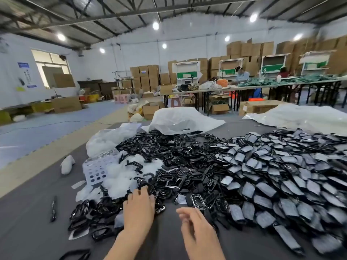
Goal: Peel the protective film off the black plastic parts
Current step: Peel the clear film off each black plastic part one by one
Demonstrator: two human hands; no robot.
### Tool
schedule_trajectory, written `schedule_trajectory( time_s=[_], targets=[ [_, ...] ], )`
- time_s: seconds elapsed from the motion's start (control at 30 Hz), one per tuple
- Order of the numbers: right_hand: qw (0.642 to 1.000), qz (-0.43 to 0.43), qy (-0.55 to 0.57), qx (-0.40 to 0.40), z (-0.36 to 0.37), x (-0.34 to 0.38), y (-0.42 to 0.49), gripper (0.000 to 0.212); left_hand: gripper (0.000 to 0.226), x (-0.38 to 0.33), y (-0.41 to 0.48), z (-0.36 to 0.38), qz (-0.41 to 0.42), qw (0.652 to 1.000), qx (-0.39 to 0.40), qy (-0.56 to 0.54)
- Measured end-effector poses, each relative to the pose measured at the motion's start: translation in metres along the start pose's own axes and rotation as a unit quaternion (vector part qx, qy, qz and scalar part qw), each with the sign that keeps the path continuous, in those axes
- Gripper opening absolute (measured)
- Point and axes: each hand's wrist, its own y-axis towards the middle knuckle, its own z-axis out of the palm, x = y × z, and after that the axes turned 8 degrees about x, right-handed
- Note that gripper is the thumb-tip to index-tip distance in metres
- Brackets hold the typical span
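**Hand and Part Positions**

The left hand (139, 209) lies flat, fingers straight, touching the black plastic parts (187, 156) heaped on the desk (28, 212). The right hand (197, 229) hovers beside it, loosely curled, empty. Rightward lie film-covered parts (281, 175).

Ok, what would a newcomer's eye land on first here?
The huge heap of black plastic parts across the grey table, with film-covered ones piled on its right side. Then the white film scraps left of centre, where the left hand touches the pile.
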Motion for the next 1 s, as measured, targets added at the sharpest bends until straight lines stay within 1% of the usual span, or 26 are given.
schedule_trajectory(
  time_s=[0.03,0.1,0.2,0.23,0.27,0.3,0.33,0.37,0.4,0.43,0.47,0.5,0.57,0.6,0.63,0.67,0.7,0.73,0.83,0.9,0.93,1.0],
  targets=[
    [1.0,0.005,-0.007,0.01,0.002,-0.003,0.001,0.042,0.046,0.002,0.007,0.0,-0.005,0.999,0.023,0.021],
    [0.999,0.025,-0.009,0.02,0.003,-0.007,0.004,0.042,0.043,0.002,0.015,0.002,0.0,0.999,0.035,0.032],
    [0.999,0.04,0.001,0.02,0.008,-0.009,0.011,0.041,0.03,0.002,0.024,-0.001,0.022,0.998,0.057,0.01],
    [0.999,0.045,0.004,0.019,0.011,-0.01,0.015,0.04,0.028,0.002,0.025,-0.004,0.029,0.998,0.056,-0.015],
    [0.999,0.049,0.005,0.02,0.013,-0.009,0.018,0.04,0.027,0.002,0.024,-0.009,0.032,0.995,0.055,-0.073],
    [0.998,0.051,0.014,0.021,0.016,-0.008,0.021,0.04,0.026,0.001,0.024,-0.013,0.032,0.986,0.043,-0.156],
    [0.998,0.052,0.022,0.017,0.018,-0.007,0.025,0.039,0.023,0.0,0.022,-0.017,0.025,0.969,0.038,-0.244],
    [0.998,0.053,0.031,0.012,0.02,-0.007,0.03,0.037,0.018,-0.004,0.016,-0.023,0.012,0.94,0.049,-0.336],
    [0.998,0.053,0.04,0.008,0.021,-0.005,0.033,0.034,0.012,-0.009,0.008,-0.026,-0.009,0.901,0.074,-0.428],
    [0.997,0.061,0.053,0.006,0.023,-0.004,0.036,0.028,0.005,-0.014,0.0,-0.028,-0.032,0.846,0.102,-0.522],
    [0.995,0.074,0.066,0.008,0.025,-0.003,0.039,0.022,0.004,-0.018,-0.008,-0.028,-0.053,0.787,0.128,-0.602],
    [0.994,0.086,0.074,0.012,0.027,-0.003,0.042,0.019,0.01,-0.021,-0.016,-0.026,-0.069,0.731,0.146,-0.663],
    [0.991,0.096,0.096,0.011,0.031,-0.004,0.044,0.011,0.017,-0.026,-0.031,-0.022,-0.086,0.632,0.167,-0.752],
    [0.988,0.099,0.122,0.009,0.033,-0.005,0.044,0.008,0.019,-0.027,-0.036,-0.019,-0.093,0.592,0.172,-0.782],
    [0.983,0.105,0.151,0.006,0.034,-0.005,0.043,0.011,0.017,-0.028,-0.041,-0.016,-0.098,0.558,0.177,-0.805],
    [0.977,0.116,0.181,0.003,0.034,-0.006,0.042,0.015,0.013,-0.027,-0.045,-0.014,-0.096,0.54,0.184,-0.815],
    [0.97,0.129,0.206,-0.001,0.033,-0.005,0.04,0.017,0.009,-0.027,-0.048,-0.012,-0.089,0.545,0.194,-0.811],
    [0.963,0.138,0.233,-0.004,0.032,-0.005,0.039,0.019,0.008,-0.027,-0.05,-0.01,-0.077,0.568,0.204,-0.793],
    [0.952,0.146,0.267,-0.016,0.03,-0.003,0.037,0.022,0.012,-0.021,-0.054,-0.002,-0.035,0.664,0.206,-0.718],
    [0.953,0.147,0.262,-0.03,0.03,-0.005,0.036,0.022,0.009,-0.015,-0.056,0.0,-0.023,0.713,0.189,-0.675],
    [0.95,0.15,0.271,-0.041,0.03,-0.007,0.037,0.022,0.008,-0.012,-0.057,0.002,-0.022,0.727,0.181,-0.662],
    [0.937,0.157,0.304,-0.067,0.03,-0.012,0.04,0.021,0.01,-0.005,-0.059,0.005,-0.017,0.741,0.165,-0.651]
  ],
)
